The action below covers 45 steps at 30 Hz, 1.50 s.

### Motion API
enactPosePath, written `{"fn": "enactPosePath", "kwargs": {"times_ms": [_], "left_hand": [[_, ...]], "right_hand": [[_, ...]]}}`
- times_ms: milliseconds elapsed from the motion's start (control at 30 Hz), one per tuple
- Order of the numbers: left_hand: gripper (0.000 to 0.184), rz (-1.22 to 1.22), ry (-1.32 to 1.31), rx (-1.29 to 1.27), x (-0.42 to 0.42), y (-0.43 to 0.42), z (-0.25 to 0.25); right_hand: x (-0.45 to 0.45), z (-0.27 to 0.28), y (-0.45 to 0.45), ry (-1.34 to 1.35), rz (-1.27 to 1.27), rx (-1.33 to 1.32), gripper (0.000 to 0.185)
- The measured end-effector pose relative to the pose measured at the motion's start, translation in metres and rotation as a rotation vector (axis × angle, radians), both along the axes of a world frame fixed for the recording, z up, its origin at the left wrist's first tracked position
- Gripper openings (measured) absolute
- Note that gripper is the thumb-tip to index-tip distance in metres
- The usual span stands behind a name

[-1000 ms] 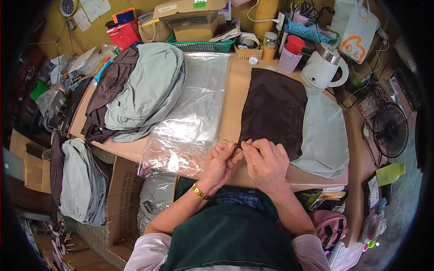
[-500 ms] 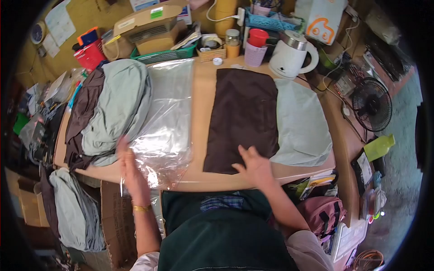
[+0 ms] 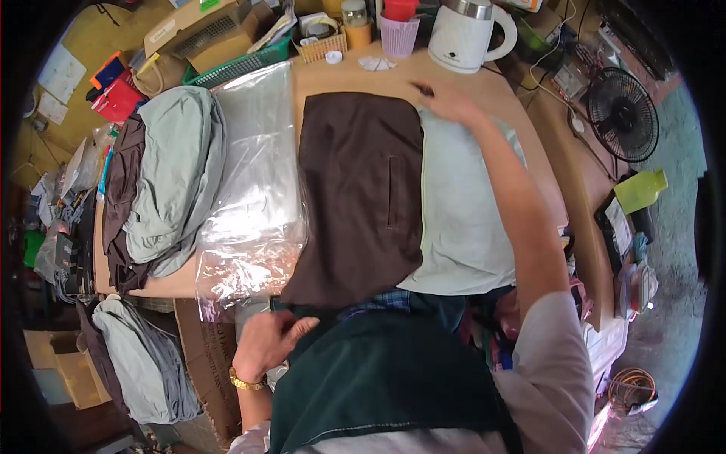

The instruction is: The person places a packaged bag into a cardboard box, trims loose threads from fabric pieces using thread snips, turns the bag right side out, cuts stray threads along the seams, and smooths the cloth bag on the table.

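A dark brown cloth piece (image 3: 355, 197) with a narrow slit-like seam lies flat on the table, its lower edge at the front edge. Joined or laid along its right side is a pale grey-green cloth piece (image 3: 465, 219). My right hand (image 3: 454, 104) is above the far end of these pieces, its fingers closed on a small dark object (image 3: 423, 88) too blurred to name. By the table's front edge, near the brown cloth's lower left corner, is my left hand (image 3: 268, 339). Its thumb stretches out apart from the curled fingers, and nothing shows in it.
Clear plastic bags (image 3: 257, 174) lie left of the cloth, beside a heap of grey-green and brown fabric (image 3: 174, 166). Along the back stand a white kettle (image 3: 459, 38), a lilac cup (image 3: 398, 38) and a green basket (image 3: 238, 66). A black fan (image 3: 622, 113) stands right.
My right hand has moved from the brown cloth's lower edge up to the far end. My left hand has drawn back from the plastic bags. The brown cloth now reaches the front edge.
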<state>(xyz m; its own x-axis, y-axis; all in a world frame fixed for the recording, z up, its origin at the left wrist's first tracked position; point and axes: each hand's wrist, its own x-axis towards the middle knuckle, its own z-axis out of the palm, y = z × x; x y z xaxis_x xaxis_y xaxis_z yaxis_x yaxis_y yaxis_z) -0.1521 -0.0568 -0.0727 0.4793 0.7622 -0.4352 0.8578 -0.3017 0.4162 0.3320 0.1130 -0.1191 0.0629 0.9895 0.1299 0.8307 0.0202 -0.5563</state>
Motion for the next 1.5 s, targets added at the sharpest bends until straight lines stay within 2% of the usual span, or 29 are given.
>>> {"fn": "enactPosePath", "kwargs": {"times_ms": [33, 67, 133, 167, 233, 267, 333, 367, 400, 467, 533, 567, 600, 667, 733, 767, 833, 933, 1000, 1033, 1067, 1100, 1133, 1200, 1267, 1333, 1367, 1433, 1500], "left_hand": [[0.056, -0.010, 0.074, -0.135, -0.004, -0.002, -0.012], [0.056, -0.004, 0.075, -0.130, -0.009, -0.008, -0.033], [0.054, 0.201, -0.309, -0.194, -0.021, -0.016, -0.085], [0.054, 0.200, -0.307, -0.176, -0.024, -0.018, -0.109], [0.047, 0.521, -0.912, -0.578, -0.024, -0.020, -0.138], [0.047, 0.515, -0.907, -0.577, -0.024, -0.019, -0.141], [0.039, 0.741, -1.015, -0.863, -0.018, -0.014, -0.140], [0.040, 0.555, -0.746, -0.832, -0.021, -0.005, -0.130], [0.040, 0.547, -0.750, -0.826, -0.013, -0.003, -0.105], [0.041, 0.264, -0.982, -0.517, 0.005, -0.006, -0.031], [0.045, 0.356, -1.197, -0.231, -0.013, 0.017, 0.007], [0.047, 0.389, -1.264, -0.130, -0.029, 0.033, 0.019], [0.046, 0.363, -1.281, 0.445, -0.060, 0.060, 0.029], [0.047, -0.048, -2.101, 0.010, -0.044, 0.089, 0.102], [0.048, 0.113, -2.211, 0.278, -0.012, 0.093, 0.151], [0.047, 0.224, -1.704, 0.781, -0.013, 0.108, 0.152], [0.042, 0.322, -1.888, 0.597, 0.032, 0.091, 0.149], [0.104, -0.122, -1.079, 0.742, 0.048, 0.078, 0.122], [0.068, -0.373, -0.622, 0.744, 0.061, 0.079, 0.088], [0.056, -0.417, -0.456, 0.652, 0.056, 0.082, 0.049], [0.047, -0.458, -0.292, 0.557, 0.049, 0.081, 0.013], [0.041, -0.427, -0.292, 0.509, 0.053, 0.073, 0.003], [0.036, -0.398, -0.291, 0.463, 0.062, 0.065, -0.003], [0.034, -0.282, -0.570, 0.406, 0.074, 0.052, -0.009], [0.037, -0.222, -0.692, 0.280, 0.086, 0.044, -0.020], [0.037, -0.228, -0.708, 0.204, 0.106, 0.030, -0.026], [0.036, -0.290, -0.745, 0.111, 0.117, 0.024, -0.028], [0.026, -0.486, -0.810, -0.054, 0.132, 0.016, -0.019], [0.022, -0.452, -0.719, -0.125, 0.131, 0.036, -0.007]], "right_hand": [[0.010, -0.002, 0.019, -0.068, -0.079, -0.119, 0.054], [0.014, -0.001, 0.032, -0.140, -0.153, -0.231, 0.055], [0.014, -0.015, 0.055, -0.224, -0.179, -0.254, 0.057], [0.011, -0.017, 0.064, -0.307, -0.216, -0.290, 0.060], [-0.030, -0.008, 0.056, -0.319, -0.380, -0.037, 0.066], [-0.048, -0.005, 0.057, -0.190, -0.307, 0.014, 0.070], [-0.082, -0.007, 0.052, -0.043, -0.147, 0.068, 0.074], [-0.096, -0.010, 0.048, -0.022, -0.063, 0.072, 0.073], [-0.097, -0.008, 0.059, -0.132, 0.179, -0.214, 0.063], [-0.090, 0.003, 0.067, -0.075, 0.513, -0.131, 0.051], [-0.098, 0.115, 0.032, 0.120, 0.292, -0.115, 0.041], [-0.076, 0.137, 0.056, 0.020, 0.322, 0.145, 0.034], [-0.065, 0.161, 0.058, 0.564, 0.233, 0.248, 0.037], [-0.048, 0.210, 0.047, 0.938, 0.243, 0.488, 0.038], [-0.033, 0.243, 0.022, 0.967, 0.318, 0.600, 0.038], [-0.026, 0.253, 0.005, 0.938, 0.355, 0.619, 0.039], [-0.014, 0.250, -0.032, 0.853, 0.399, 0.610, 0.040], [-0.007, 0.187, -0.077, 0.620, 0.335, 0.537, 0.041], [-0.008, 0.112, -0.097, 0.419, 0.160, 0.509, 0.024], [0.001, 0.067, -0.108, 0.166, 0.206, 0.538, 0.016], [-0.014, 0.038, -0.126, 0.287, -0.067, 0.232, 0.022], [-0.019, -0.001, -0.137, 0.175, -0.056, 0.343, 0.023], [-0.035, -0.013, -0.152, 0.253, -0.191, 0.214, 0.025], [-0.042, -0.053, -0.174, 0.452, -0.142, 0.203, 0.026], [-0.067, -0.030, -0.211, 0.784, -0.188, -0.170, 0.032], [-0.111, -0.012, -0.223, 0.575, 0.145, -0.025, 0.055], [-0.134, 0.001, -0.223, 0.284, 0.127, 0.049, 0.062], [-0.161, -0.004, -0.224, -0.126, 0.001, 0.182, 0.057], [-0.155, -0.036, -0.227, -0.040, -0.027, 0.226, 0.048]]}}
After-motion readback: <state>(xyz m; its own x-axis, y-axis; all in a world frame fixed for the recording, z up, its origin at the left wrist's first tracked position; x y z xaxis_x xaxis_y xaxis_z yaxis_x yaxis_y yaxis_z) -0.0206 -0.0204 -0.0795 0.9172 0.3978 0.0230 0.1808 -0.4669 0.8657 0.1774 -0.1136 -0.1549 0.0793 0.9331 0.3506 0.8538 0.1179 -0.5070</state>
